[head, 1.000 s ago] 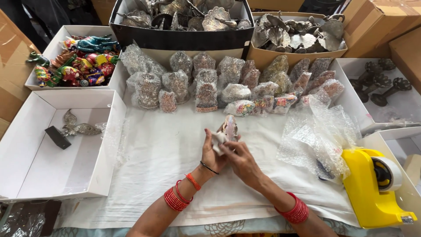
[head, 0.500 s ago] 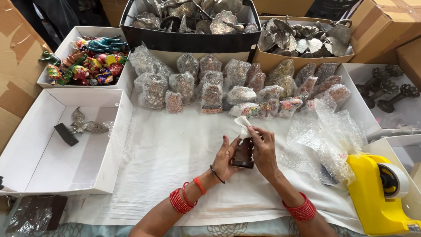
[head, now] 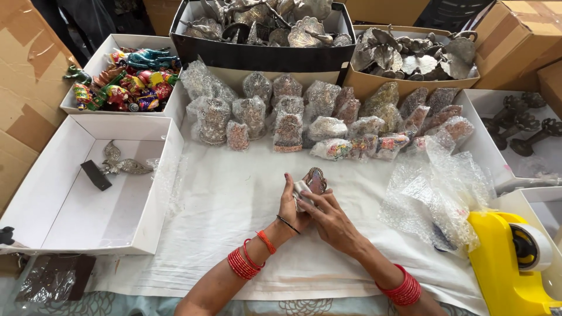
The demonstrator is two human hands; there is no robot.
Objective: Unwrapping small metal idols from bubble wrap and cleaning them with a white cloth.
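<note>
Both hands hold one small ornate metal figurine (head: pixel 316 180) upright above the white cloth (head: pixel 234 199) at the table's middle. My left hand (head: pixel 291 205) cups it from the left, and a bit of white wrap shows against the palm. My right hand (head: pixel 331 217) grips it from below and the right. Red bangles circle both wrists. Beyond the hands stand rows of bubble-wrapped figurines (head: pixel 287 117).
A loose heap of bubble wrap (head: pixel 436 193) lies to the right, beside a yellow tape dispenser (head: pixel 509 263). At left a white box (head: pixel 88 187) holds a metal piece. Far boxes hold painted figurines (head: pixel 126 82) and metal leaf-shaped pieces (head: pixel 410 55).
The hands have turned the figurine, from held high, to low and dark side up, to upright now. They shifted slightly toward the right and back to the middle.
</note>
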